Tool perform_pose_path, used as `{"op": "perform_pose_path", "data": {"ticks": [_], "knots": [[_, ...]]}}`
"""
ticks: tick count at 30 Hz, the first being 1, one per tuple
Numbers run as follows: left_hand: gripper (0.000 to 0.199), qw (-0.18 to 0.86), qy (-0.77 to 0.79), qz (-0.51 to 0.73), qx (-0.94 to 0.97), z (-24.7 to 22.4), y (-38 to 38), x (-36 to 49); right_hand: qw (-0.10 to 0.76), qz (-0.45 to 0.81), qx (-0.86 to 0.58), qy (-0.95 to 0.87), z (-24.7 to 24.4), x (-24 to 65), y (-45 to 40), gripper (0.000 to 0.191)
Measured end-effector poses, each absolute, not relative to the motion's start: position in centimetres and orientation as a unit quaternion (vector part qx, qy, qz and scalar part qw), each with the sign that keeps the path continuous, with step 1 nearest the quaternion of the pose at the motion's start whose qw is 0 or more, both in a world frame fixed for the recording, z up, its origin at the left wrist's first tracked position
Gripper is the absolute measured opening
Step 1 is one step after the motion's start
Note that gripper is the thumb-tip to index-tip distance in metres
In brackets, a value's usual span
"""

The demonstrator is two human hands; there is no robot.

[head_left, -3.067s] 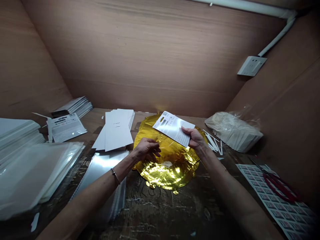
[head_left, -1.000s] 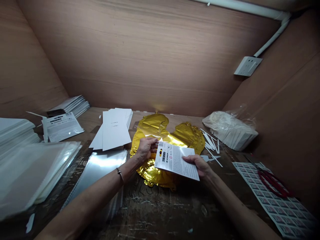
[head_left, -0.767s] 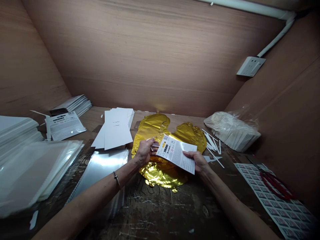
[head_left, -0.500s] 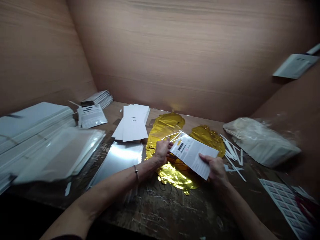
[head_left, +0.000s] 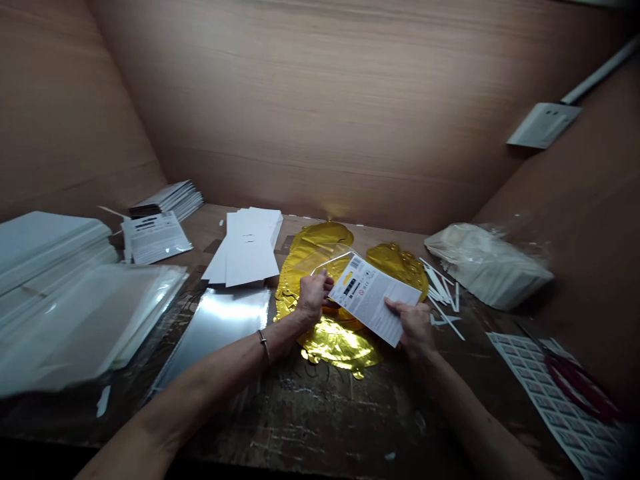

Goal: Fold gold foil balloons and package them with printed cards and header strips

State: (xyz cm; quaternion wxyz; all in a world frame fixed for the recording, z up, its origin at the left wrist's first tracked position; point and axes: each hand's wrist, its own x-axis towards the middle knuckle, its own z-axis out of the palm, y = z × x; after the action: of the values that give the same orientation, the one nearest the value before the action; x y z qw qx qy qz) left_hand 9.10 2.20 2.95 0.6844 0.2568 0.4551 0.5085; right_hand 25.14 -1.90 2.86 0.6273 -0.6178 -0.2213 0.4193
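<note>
The right hand (head_left: 411, 327) pinches the lower edge of a white printed card (head_left: 375, 300), whose other end sits just beside the left hand (head_left: 314, 298). That hand closes on the edge of a clear plastic sleeve (head_left: 327, 261). The hands stand slightly apart, directly above a crumpled gold foil balloon (head_left: 340, 343) lying on the worn wooden surface (head_left: 310, 427)

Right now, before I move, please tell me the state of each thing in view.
Gold foil balloon, flat on the table
Left hand, pinching the clear plastic sleeve
Right hand, holding the printed card
Printed card, raised above the balloon
Red-handled scissors, lying on label sheet
</note>
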Motion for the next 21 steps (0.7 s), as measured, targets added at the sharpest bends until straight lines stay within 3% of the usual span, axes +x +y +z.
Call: {"op": "perform_pose_path", "data": {"ticks": [11,16,21], "knots": [[0.023,0.632,0.492,0.535,0.268,2.8,2.3,9.6,0.627,0.46,-0.594,-0.205,3.3,24.9,-1.9,0.016],[0.017,0.658,0.485,0.524,0.24,3.2,2.1,9.3,0.586,0.491,-0.612,-0.204,3.1,25.6,-2.1,0.014],[0.022,0.661,0.487,0.522,0.232,3.0,1.8,9.3,0.614,0.483,-0.591,-0.203,2.4,25.7,-2.2,0.016]]}}
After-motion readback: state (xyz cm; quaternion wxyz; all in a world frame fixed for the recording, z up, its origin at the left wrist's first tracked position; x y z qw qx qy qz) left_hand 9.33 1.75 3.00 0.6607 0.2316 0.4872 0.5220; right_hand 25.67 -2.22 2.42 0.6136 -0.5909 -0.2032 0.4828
